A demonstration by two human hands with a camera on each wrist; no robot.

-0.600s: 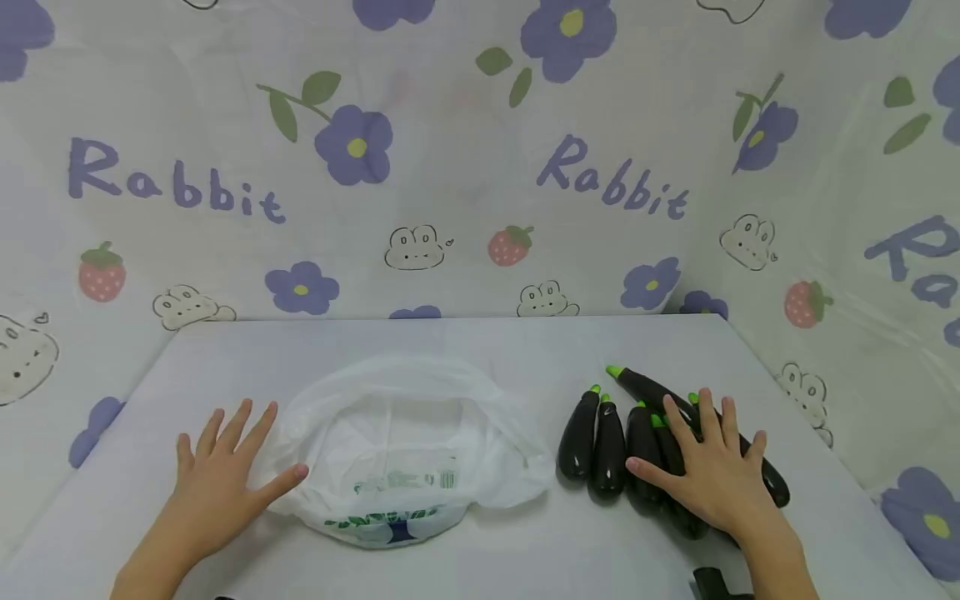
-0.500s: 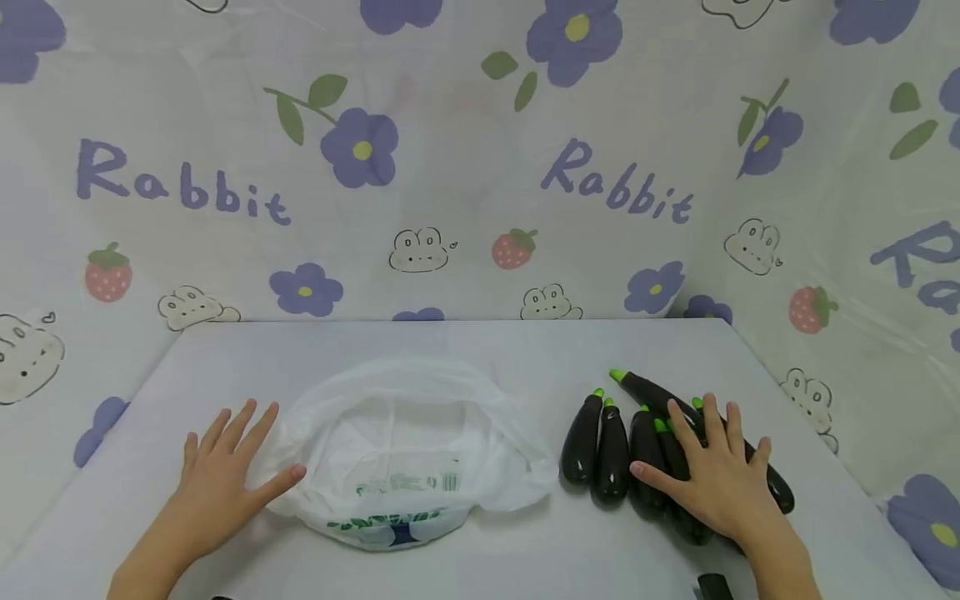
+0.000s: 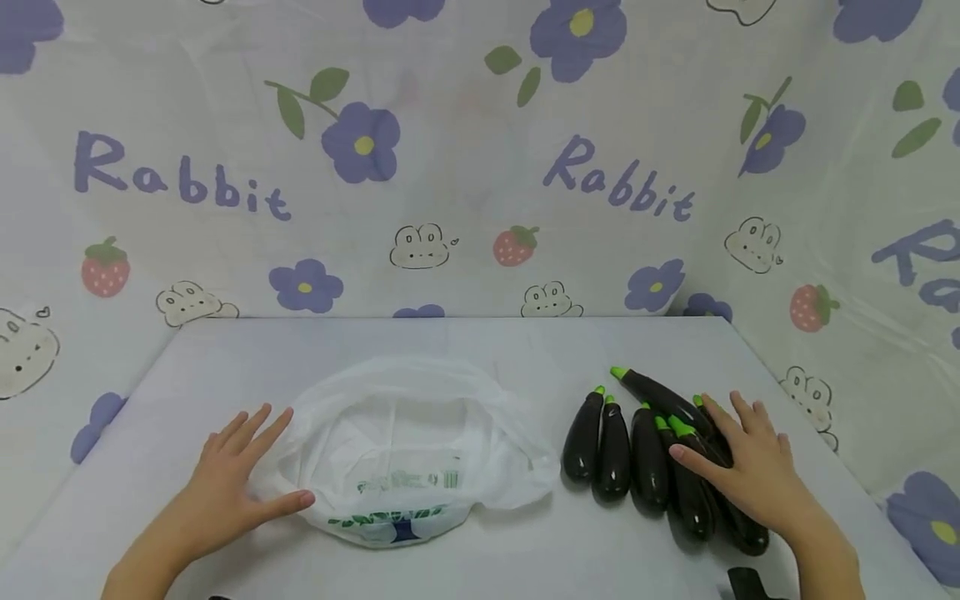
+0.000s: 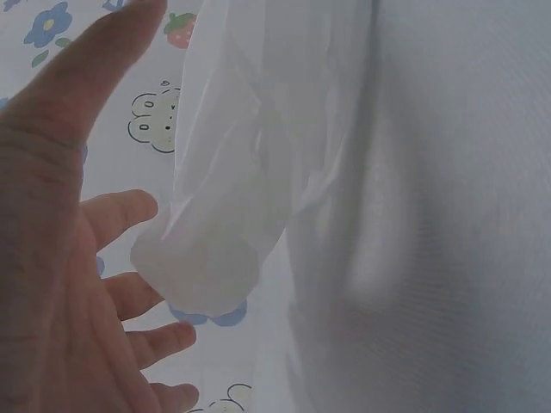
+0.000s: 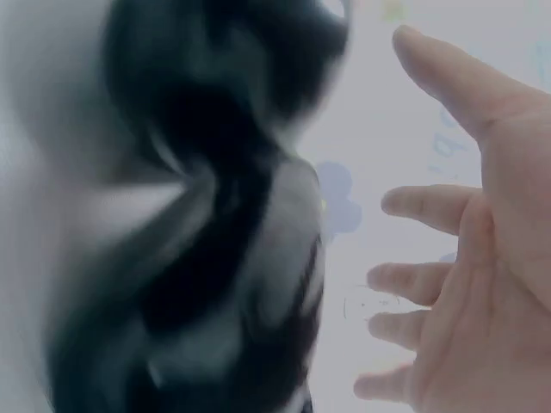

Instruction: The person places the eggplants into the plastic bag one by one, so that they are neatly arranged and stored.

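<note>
A white plastic bag (image 3: 401, 508) with green and blue print lies mouth open at the middle left of the table. My left hand (image 3: 221, 492) is held at its left side, fingers spread and thumb toward the bag. In the left wrist view that hand (image 4: 69, 284) has nothing in its grasp beside the crumpled bag edge (image 4: 250, 155). Several glossy dark eggplants (image 3: 582, 442) with green stems lie bunched on the right. Over the right end of this bunch hovers my right hand (image 3: 761, 467), fingers extended, partly hiding some. The right wrist view shows its palm facing blurred eggplants (image 5: 215, 241).
The white table (image 3: 300, 333) backs onto a hanging cloth (image 3: 450, 150) printed with flowers, rabbits and strawberries, which continues along the right side. A small black object (image 3: 746, 582) pokes in at the bottom edge near the right forearm.
My right hand has shifted right, showing more of the eggplants. The diagonal one's lower end is now hidden behind it. My left hand's fingers have tipped slightly toward the bag.
</note>
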